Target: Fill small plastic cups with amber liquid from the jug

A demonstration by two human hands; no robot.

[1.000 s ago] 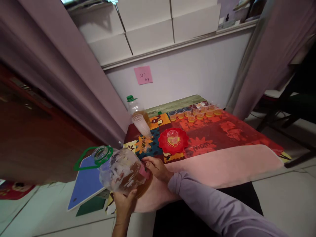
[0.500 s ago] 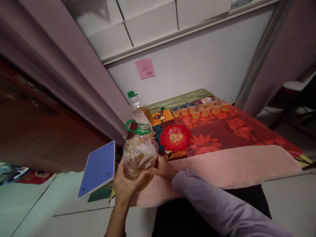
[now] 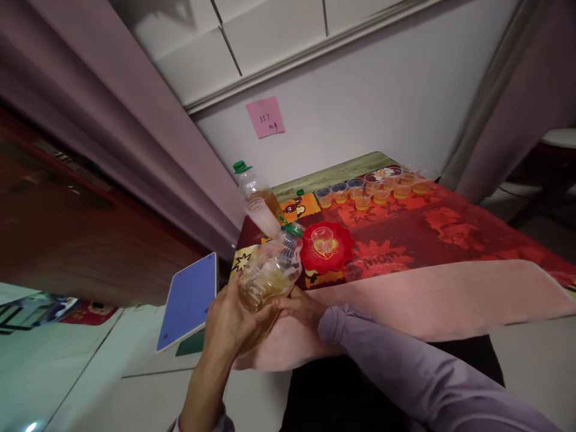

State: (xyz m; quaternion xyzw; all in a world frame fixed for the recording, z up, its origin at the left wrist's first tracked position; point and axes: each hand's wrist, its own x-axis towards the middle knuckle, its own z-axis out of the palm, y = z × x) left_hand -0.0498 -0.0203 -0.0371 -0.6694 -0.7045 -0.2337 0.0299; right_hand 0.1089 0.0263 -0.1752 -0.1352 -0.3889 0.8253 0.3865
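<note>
Over the last second the big clear jug (image 3: 269, 277) has swung from lying tipped to the left, through upright, to leaning right, so its green-ringed mouth (image 3: 293, 230) now points toward the small clear cup (image 3: 323, 238) on the red plate (image 3: 327, 249) just right of centre; that reads as the start of a pour, though no liquid can be seen leaving the mouth. The left hand (image 3: 230, 318) is wrapped around the jug's lower side from the left, fingers closed on it, while the right hand (image 3: 300, 307), in a lilac sleeve, presses its fingers against the base from the right, so both hold the jug above the near edge of the tabletop (image 3: 450, 234). The jug is thin, dented plastic, rounded and wide, with amber liquid pooled in its lower part. The plate is glossy with a scalloped rim; the cup on it is soft-walled and see-through. Behind the jug stands a slim bottle (image 3: 255, 193) with a green cap, and a sleeve of stacked cups (image 3: 264, 217) leans against it. A row of filled cups (image 3: 373, 189) lines the far edge of the bright patterned cloth, with a smooth pink mat (image 3: 427, 300) at the near edge and a pink note (image 3: 265, 117) on the wall above
</note>
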